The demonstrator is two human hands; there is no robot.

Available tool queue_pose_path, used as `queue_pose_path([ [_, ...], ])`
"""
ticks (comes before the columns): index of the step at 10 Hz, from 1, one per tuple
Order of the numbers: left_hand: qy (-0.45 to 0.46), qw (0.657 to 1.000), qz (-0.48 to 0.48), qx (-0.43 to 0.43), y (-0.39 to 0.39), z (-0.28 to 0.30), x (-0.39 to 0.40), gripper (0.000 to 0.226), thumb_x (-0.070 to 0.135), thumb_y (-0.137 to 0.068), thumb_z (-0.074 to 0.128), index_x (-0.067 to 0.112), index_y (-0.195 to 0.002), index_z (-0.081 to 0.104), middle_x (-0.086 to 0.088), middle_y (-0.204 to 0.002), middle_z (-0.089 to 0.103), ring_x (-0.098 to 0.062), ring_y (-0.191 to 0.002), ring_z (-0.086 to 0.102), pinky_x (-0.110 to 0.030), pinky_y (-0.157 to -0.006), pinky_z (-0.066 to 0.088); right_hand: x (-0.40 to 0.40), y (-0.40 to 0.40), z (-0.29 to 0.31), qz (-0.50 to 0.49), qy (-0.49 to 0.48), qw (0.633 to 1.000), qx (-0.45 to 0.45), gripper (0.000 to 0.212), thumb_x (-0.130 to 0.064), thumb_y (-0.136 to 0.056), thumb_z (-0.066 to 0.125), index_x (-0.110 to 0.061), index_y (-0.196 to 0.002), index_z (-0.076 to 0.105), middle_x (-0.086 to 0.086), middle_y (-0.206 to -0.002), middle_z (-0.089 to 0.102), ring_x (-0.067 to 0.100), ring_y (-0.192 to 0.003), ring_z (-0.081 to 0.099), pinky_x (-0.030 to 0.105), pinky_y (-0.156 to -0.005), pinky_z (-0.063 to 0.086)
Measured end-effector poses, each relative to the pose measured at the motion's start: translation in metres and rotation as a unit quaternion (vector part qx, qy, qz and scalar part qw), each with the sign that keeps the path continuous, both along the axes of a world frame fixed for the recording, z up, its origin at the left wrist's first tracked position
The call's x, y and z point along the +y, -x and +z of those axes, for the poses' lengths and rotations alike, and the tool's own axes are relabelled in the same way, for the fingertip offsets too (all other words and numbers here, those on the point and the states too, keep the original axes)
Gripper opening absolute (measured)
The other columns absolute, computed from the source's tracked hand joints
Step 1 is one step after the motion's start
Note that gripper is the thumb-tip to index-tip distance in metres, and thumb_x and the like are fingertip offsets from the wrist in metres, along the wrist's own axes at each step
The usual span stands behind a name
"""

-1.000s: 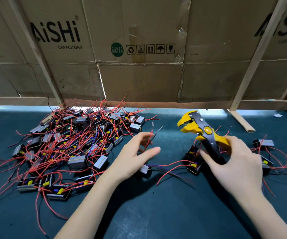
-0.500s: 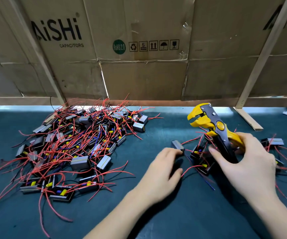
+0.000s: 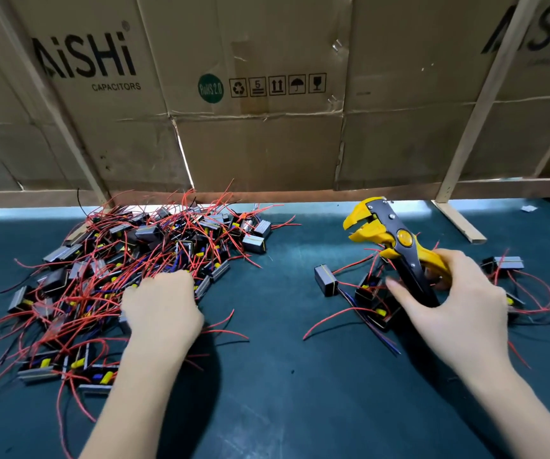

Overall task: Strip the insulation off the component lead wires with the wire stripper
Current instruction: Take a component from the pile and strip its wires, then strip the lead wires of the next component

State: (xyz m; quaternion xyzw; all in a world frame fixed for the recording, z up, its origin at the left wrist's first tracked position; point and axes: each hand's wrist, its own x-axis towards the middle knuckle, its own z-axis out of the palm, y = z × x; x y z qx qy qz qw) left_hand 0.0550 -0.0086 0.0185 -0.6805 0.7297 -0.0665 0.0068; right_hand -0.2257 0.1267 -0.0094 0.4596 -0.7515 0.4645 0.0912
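A big pile of small grey and black components point(image 3: 128, 270) with red lead wires lies on the left of the dark green mat point(image 3: 283, 376). My left hand point(image 3: 162, 309) rests palm down on the pile's right edge, fingers bent into the wires; what they hold is hidden. My right hand point(image 3: 458, 303) grips the handles of the yellow and black wire stripper point(image 3: 396, 240), whose jaws point up and left above the mat. Below the stripper lies a smaller group of components point(image 3: 371, 293), one grey one point(image 3: 325, 283) lying apart to its left.
A wall of flattened cardboard boxes point(image 3: 267, 127) on a wooden frame point(image 3: 458, 223) stands along the back of the mat. More components point(image 3: 505, 264) with red wires lie at the far right. Bare mat stretches between the two groups and toward me.
My left hand left the component beside the right group and moved left onto the big pile. My right hand with the stripper stayed in about the same place.
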Motion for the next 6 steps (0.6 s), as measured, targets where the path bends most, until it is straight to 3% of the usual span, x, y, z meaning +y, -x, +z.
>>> queue_pose_path([
  [1,-0.010,1.000,-0.021,-0.017,0.003,-0.002,0.001,0.025,0.036,-0.082,0.069,0.018,-0.097,0.059,-0.003,-0.101,0.068,-0.023,-0.096,0.066,-0.023,-0.069,0.042,0.000,0.001,0.000,-0.001,-0.012,1.000,-0.002,0.046,-0.043,-0.069,0.080,-0.019,-0.103,0.061,-0.001,-0.091,0.064,0.030,-0.094,0.063,0.054,-0.088,0.047],
  [2,0.024,1.000,0.000,0.009,0.009,0.002,0.005,0.027,0.039,-0.082,0.068,0.019,-0.093,0.054,-0.001,-0.100,0.066,-0.025,-0.099,0.063,-0.029,-0.077,0.044,0.000,0.002,-0.001,-0.002,-0.014,1.000,-0.005,0.046,-0.043,-0.069,0.080,-0.019,-0.103,0.061,-0.001,-0.091,0.064,0.030,-0.094,0.063,0.054,-0.088,0.046],
  [4,0.009,0.998,-0.025,0.065,0.003,-0.004,-0.001,0.031,0.020,-0.082,0.068,0.009,-0.108,0.055,-0.008,-0.097,0.064,-0.028,-0.096,0.064,-0.027,-0.071,0.039,0.000,0.002,0.000,-0.007,-0.015,1.000,0.001,0.045,-0.042,-0.069,0.081,-0.019,-0.102,0.061,-0.002,-0.089,0.063,0.029,-0.092,0.063,0.053,-0.086,0.047],
  [5,0.052,0.977,-0.068,0.198,0.012,0.002,0.011,0.033,0.027,-0.071,0.073,0.017,-0.093,0.051,0.003,-0.080,0.064,-0.027,-0.085,0.063,-0.032,-0.072,0.037,0.000,0.003,0.000,-0.011,-0.018,1.000,0.006,0.046,-0.043,-0.069,0.080,-0.017,-0.102,0.061,0.000,-0.091,0.064,0.030,-0.094,0.063,0.053,-0.085,0.046],
  [6,0.061,0.935,-0.143,0.318,0.024,0.004,0.020,0.033,0.020,-0.064,0.075,0.019,-0.086,0.051,0.007,-0.072,0.061,-0.022,-0.072,0.059,-0.034,-0.068,0.042,0.000,0.004,-0.001,-0.013,-0.019,1.000,0.008,0.047,-0.045,-0.069,0.079,-0.018,-0.103,0.061,-0.001,-0.091,0.064,0.029,-0.094,0.063,0.053,-0.086,0.046],
])
